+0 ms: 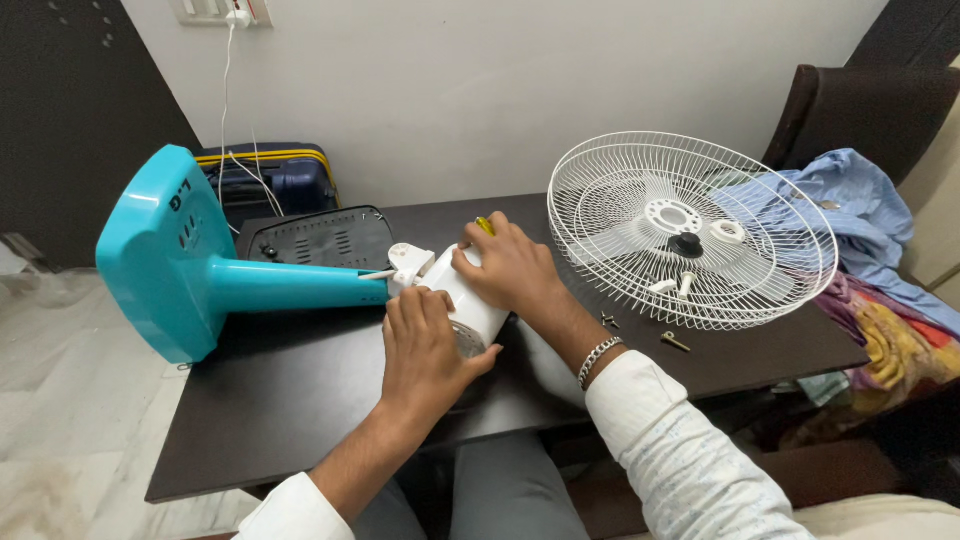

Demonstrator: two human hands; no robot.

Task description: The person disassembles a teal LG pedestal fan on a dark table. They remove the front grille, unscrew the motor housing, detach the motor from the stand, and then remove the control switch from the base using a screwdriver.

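Observation:
A table fan lies on its side on the dark table. Its teal stand and base point left, and its white motor housing sits at the middle. My left hand presses down on the near side of the housing. My right hand wraps over the far side, holding a tool with a yellow handle whose tip is hidden. A silver bracelet is on my right wrist.
A white wire fan grille lies on the table's right, with a black cap and white plastic parts inside. Loose screws lie near it. A black rear cover, a blue suitcase, and clothes surround the table.

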